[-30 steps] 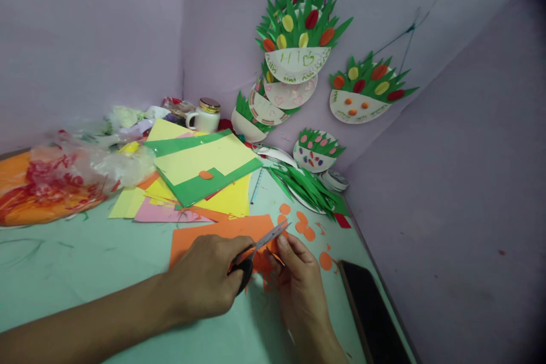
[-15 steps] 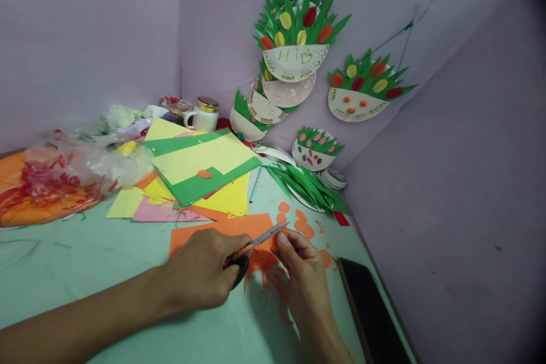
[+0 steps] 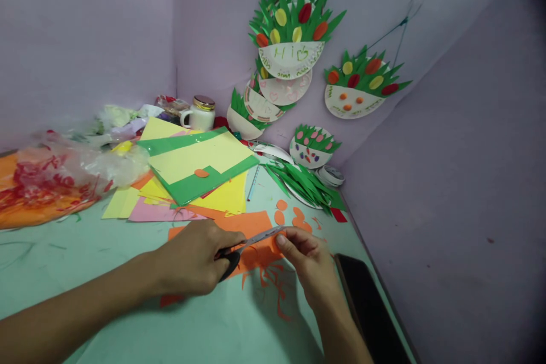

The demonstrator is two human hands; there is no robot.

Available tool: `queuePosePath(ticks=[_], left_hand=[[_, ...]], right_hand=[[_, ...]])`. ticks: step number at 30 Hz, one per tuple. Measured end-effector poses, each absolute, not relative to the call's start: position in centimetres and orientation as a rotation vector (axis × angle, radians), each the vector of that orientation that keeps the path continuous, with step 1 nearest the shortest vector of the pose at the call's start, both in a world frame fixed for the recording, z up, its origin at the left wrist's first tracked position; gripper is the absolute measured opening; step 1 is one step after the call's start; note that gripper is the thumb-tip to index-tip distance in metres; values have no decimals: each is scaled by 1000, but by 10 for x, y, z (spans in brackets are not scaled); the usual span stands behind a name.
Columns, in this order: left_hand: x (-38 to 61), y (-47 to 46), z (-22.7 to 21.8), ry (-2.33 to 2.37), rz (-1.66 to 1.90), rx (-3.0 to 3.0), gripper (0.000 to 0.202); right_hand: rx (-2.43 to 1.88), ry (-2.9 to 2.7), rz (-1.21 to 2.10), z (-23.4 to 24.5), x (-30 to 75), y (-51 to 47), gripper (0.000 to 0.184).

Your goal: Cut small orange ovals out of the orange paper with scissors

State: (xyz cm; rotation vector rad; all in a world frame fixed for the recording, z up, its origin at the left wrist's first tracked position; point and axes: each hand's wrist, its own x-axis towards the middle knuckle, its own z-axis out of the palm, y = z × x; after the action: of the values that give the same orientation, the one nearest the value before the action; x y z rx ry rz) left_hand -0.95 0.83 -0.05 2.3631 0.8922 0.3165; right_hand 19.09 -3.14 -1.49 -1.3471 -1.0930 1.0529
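Note:
My left hand is closed round the black handles of a pair of scissors. Their blades point right and reach the fingertips of my right hand. Between its thumb and fingers my right hand pinches a small orange paper piece, mostly hidden by the fingers. Below both hands lies an orange paper sheet, partly covered by my left hand. Thin orange paper scraps are scattered beside it. Just beyond my right hand are several orange paper ovals.
A dark phone lies near the table's right edge. Stacked coloured paper, a plastic bag and a white mug stand behind on the left. Green paper strips lie at the back; paper-plate crafts hang on the wall.
The scissors' blades have turned flatter and moved slightly left with my left hand. My right hand has turned, so the orange piece shows less. The whole view has shifted a little.

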Motion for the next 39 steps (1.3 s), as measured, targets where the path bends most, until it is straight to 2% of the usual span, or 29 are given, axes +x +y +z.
queuePosePath(ticks=[8,17,23,39], left_hand=[[-14,13,-3,811,252,2343,9],[-16,15,-3,799,208,2334,11],[-16,15,-4,800,208,2315,10],[-15,15,-5,812,209,2278,10]], right_hand=[[-1376,-1214,1144,-9,200,-32,19],[-1355,-1276,1169,-11,205,-33,16],[-1329,-1165,1154,-12,205,-32,13],[-1319,-1081,1175,-12,204,-32,18]])
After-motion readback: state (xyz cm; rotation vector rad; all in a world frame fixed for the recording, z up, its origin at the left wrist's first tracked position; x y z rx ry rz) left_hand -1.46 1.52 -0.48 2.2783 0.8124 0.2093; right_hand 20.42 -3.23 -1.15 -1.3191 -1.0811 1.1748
